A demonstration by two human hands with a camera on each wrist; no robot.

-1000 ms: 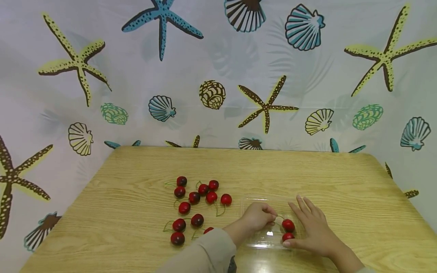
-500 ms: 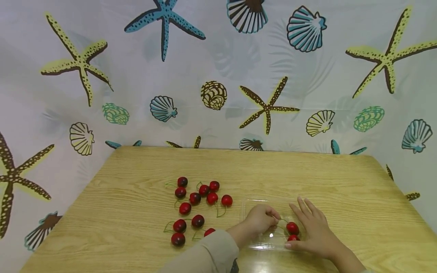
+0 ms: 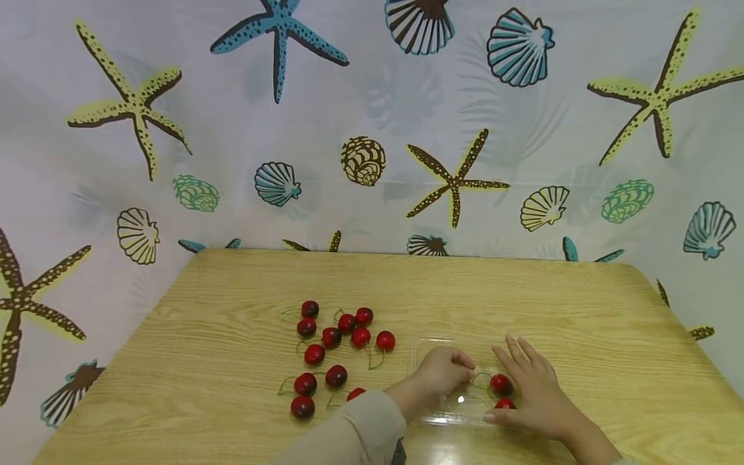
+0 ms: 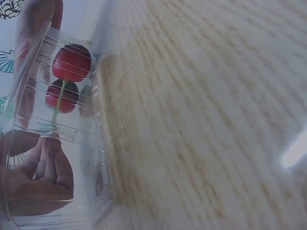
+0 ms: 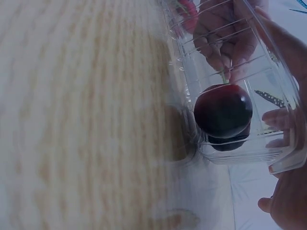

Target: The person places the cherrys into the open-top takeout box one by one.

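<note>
A clear plastic container [image 3: 450, 413] lies on the table in front of me. Inside it, at the right end, sit two red-and-dark cherries [image 3: 501, 385] with green stems. My left hand [image 3: 444, 371] reaches over the container and pinches the stem end between thumb and fingertips, as the left wrist view shows through the plastic at the left hand [image 4: 45, 177]. My right hand [image 3: 537, 394] lies along the container's right end with fingers spread and straight, thumb near the front cherry. In the right wrist view one dark cherry [image 5: 223, 110] largely covers the other.
Several loose cherries [image 3: 331, 337] with stems lie on the wooden table [image 3: 232, 374] left of the container. One cherry [image 3: 356, 392] is partly covered by the left sleeve [image 3: 360, 426]. A curtain [image 3: 325, 110] printed with shells and starfish hangs behind the table.
The two cherries have shifted right inside the container, toward the right hand. My left hand has moved slightly right with them. The right hand stays nearly in place, and the loose cherries are unmoved.
</note>
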